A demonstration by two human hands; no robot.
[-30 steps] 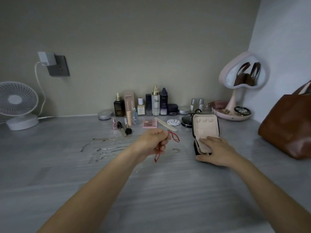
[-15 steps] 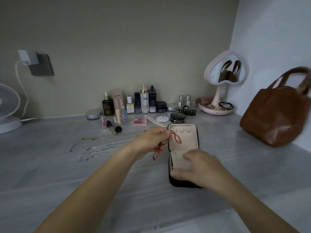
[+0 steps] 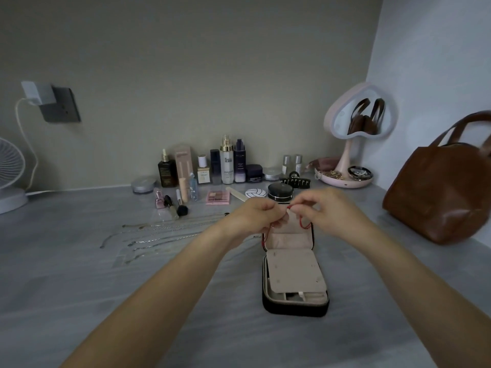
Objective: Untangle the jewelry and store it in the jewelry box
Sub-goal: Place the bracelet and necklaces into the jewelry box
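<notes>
A black jewelry box (image 3: 294, 306) lies open on the grey table, its beige lid upright and a beige flap over its compartments. Above the lid, my left hand (image 3: 255, 215) and my right hand (image 3: 328, 211) both pinch a thin red cord bracelet (image 3: 301, 223); its loops hang down in front of the lid. Several silver chains (image 3: 156, 235) lie stretched out in rows on the table to the left of my left hand.
Cosmetic bottles (image 3: 227, 162), a pink palette (image 3: 218, 197), brushes and a black hair claw (image 3: 295, 181) line the back. A heart-shaped mirror with tray (image 3: 345, 166) stands back right, a brown leather bag (image 3: 441, 192) right, a white fan (image 3: 9, 176) far left.
My right hand has let go of the jewelry box, which now lies nearer to me, and has risen to take hold of the red cord together with my left hand.
</notes>
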